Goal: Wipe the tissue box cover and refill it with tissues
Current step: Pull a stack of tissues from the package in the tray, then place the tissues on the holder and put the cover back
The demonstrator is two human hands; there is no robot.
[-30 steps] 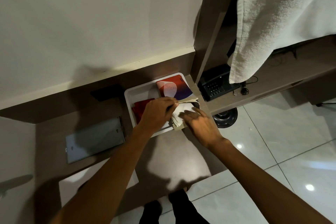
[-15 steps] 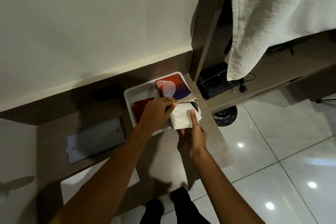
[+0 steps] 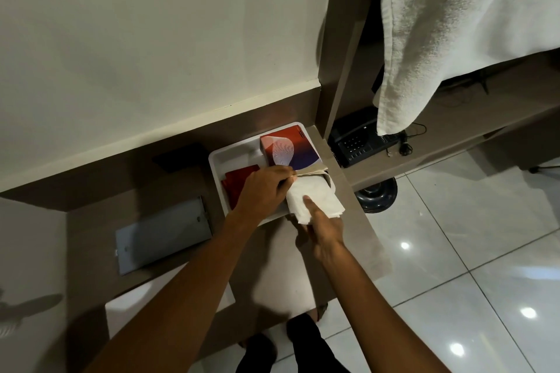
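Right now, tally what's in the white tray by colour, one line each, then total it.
Red flat packets: 1 stack, exact number unclear
Red-and-blue printed box: 1
White tissue stack, held by the right hand: 1
Beige tissue box cover, held by the left hand: 1
Total: 4 in the white tray

Cream wall (image 3: 151,39), brown desk (image 3: 303,266), glossy white floor tiles (image 3: 454,251) with light spots.

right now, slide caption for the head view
Right hand pushes tissues into the cover held by left hand.
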